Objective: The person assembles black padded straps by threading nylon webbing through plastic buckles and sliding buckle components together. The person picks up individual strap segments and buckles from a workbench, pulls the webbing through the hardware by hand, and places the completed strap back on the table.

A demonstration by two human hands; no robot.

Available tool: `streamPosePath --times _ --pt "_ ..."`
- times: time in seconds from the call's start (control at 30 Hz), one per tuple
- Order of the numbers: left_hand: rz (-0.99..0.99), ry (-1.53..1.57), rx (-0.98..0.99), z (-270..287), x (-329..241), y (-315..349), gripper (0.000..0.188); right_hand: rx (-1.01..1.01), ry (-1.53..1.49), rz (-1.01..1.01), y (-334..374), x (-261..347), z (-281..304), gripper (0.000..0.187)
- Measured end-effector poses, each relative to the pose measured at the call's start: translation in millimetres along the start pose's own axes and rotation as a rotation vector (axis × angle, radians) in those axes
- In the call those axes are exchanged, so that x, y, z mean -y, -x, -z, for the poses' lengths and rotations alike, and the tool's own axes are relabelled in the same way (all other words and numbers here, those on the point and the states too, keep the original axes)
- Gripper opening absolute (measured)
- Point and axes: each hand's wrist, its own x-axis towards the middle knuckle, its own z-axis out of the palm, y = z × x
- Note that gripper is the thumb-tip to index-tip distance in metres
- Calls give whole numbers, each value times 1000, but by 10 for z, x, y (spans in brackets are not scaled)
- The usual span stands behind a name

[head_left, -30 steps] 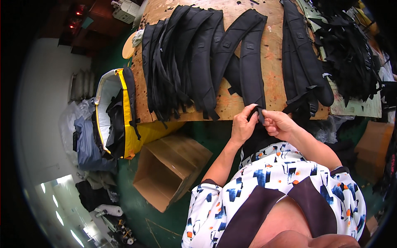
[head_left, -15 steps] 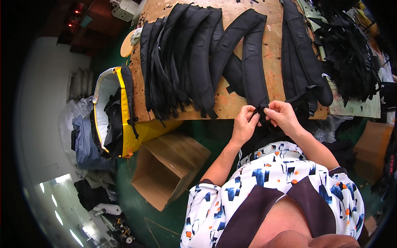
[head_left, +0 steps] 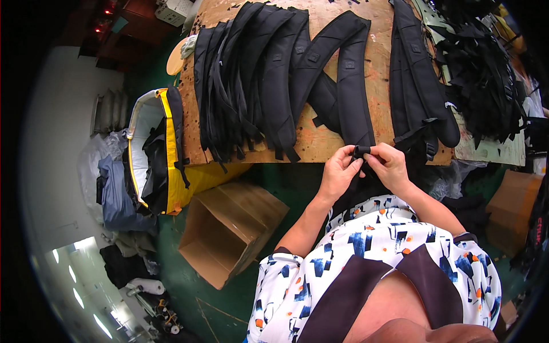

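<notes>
A padded black shoulder strap [head_left: 354,86] lies on the wooden table with its lower end at the front edge. From that end comes a short piece of black webbing [head_left: 361,151], looped between my fingers. My left hand [head_left: 339,172] pinches its left side, thumb against fingertips. On the other side my right hand [head_left: 390,167] pinches it the same way. Whether a small buckle sits in the loop is too small to tell. Several more padded straps [head_left: 277,97] lie in an overlapping row to the left, and another group of straps [head_left: 413,74] lies to the right.
The wooden table [head_left: 380,68] ends just before my hands. Black scraps and webbing [head_left: 486,80] heap up at its right. On the left stands a yellow bag [head_left: 177,154] with a pale lining. An open cardboard box [head_left: 234,228] sits on the green floor, and another carton [head_left: 513,211] at the right.
The webbing end has turned and now shows as a wider loop between my fingers. Both hands stay pinched on it, almost in the same place. The view has shifted slightly.
</notes>
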Motion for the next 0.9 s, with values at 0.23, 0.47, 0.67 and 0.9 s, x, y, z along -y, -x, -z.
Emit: streamPosePath --times 0.23,0.47,0.67,0.9 --pt "20 -103 39 -2 -45 -2 30 35 310 140 -32 112 83 10" --pt "32 -104 9 30 -66 -18 29 193 418 111 -26 63 80 10" --pt "161 333 29 48 -103 -22 19 83 102 50 -26 92 53 10" --pt "237 418 101 84 10 -43 16 25 140 100 -26 52 43 8"
